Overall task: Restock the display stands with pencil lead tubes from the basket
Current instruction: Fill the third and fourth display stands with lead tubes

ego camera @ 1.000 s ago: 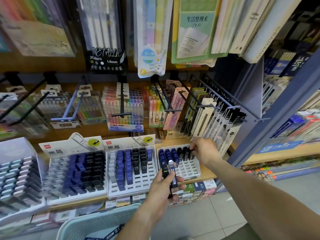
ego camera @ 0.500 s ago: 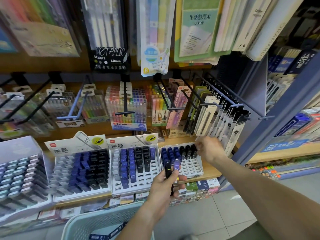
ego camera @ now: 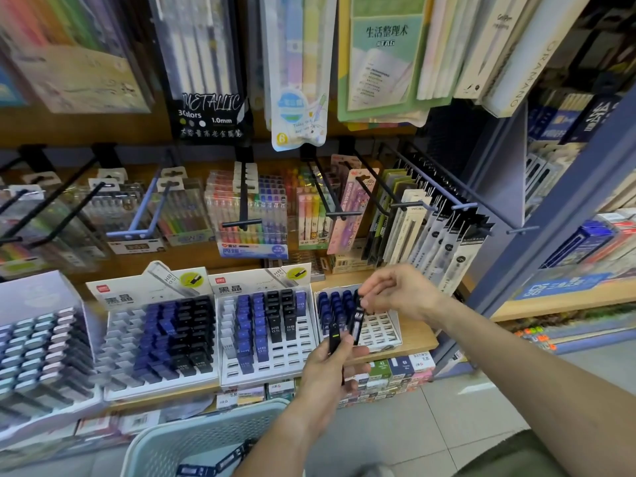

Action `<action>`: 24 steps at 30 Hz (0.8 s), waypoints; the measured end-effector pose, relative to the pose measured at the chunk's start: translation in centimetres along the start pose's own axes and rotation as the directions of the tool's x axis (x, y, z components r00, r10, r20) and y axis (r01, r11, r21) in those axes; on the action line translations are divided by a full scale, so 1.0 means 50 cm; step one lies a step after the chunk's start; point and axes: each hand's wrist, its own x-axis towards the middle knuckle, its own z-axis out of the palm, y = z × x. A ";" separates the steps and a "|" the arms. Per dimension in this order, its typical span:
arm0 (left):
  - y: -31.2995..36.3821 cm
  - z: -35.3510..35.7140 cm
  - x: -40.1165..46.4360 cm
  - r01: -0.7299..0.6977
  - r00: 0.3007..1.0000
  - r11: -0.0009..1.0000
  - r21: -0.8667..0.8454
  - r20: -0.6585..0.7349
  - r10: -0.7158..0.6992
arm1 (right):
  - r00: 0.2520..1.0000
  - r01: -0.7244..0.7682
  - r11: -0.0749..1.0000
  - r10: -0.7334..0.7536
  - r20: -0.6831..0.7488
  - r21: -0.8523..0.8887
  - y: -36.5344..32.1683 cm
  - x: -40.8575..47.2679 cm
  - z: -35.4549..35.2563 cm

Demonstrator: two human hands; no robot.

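Restock mid-way: right stand (ego camera: 385,330) lower centre has many bare slots; left hand (ego camera: 330,368) fingers grasp spare tubes (ego camera: 334,337), right hand (ego camera: 401,297) fingers pinch one tube (ego camera: 358,321); basket (ego camera: 165,442) holds more.

Single head view, looking forward-down, close on shelf (ego camera: 409,342).

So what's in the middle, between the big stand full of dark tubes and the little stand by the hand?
In the head view, another white display stand sits between them, partly filled with blue and black lead tubes.
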 end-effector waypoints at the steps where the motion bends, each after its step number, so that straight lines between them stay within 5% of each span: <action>1: -0.003 -0.005 0.005 0.011 0.999 0.999 0.049 -0.036 -0.010 | 0.997 0.014 0.999 -0.017 -0.075 -0.044 0.005 0.005 -0.008; 3: -0.009 -0.017 0.013 0.041 0.996 0.992 0.118 -0.083 -0.032 | 0.982 0.016 0.977 -0.055 -0.179 -0.214 0.016 0.015 -0.014; 10: -0.001 -0.028 0.016 0.177 0.984 0.983 -0.048 -0.026 -0.178 | 0.978 0.030 0.799 -0.146 -0.146 -0.601 0.052 0.038 0.016; 24: 0.018 -0.022 -0.017 0.099 0.995 0.995 -0.009 -0.016 -0.099 | 0.985 0.025 0.805 -0.121 -0.123 -0.593 0.077 0.059 0.051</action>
